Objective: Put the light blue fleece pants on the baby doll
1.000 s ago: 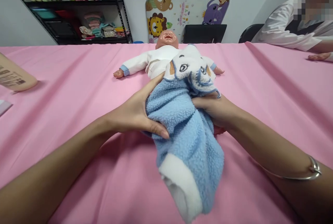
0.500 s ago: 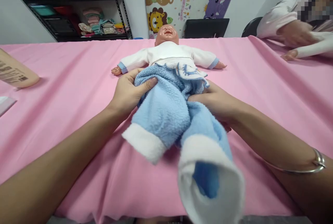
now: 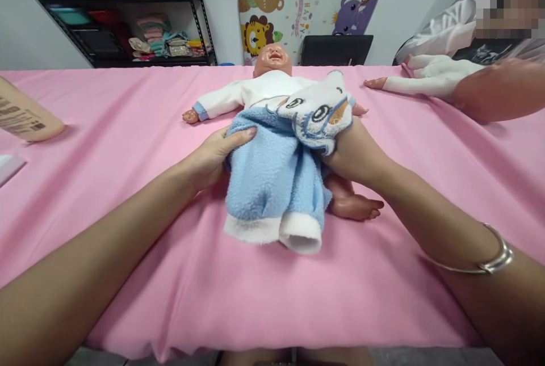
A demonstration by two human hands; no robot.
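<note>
Item: light-blue fleece baby trousers with white cuffs (image 3: 272, 184), on plastic baby doll in white top (image 3: 268, 85), mid pink-clothed table (image 3: 106, 127), toward its far edge. Your left hand (image 3: 213, 156) grips waistband's left side; your right hand (image 3: 349, 153), grip undeterminable, under embroidered bib flap.

Fuzzy fleece trousers (image 3: 272, 179) — glossy plastic doll (image 3: 272, 59)

I get bright, even indoor light w/ no glare. Soft shadows under the blue fleece trousers (image 3: 272, 176) and forearms. Wide-angle bends the shelf (image 3: 128, 14) at edges; near forearms slightly soft.
</note>
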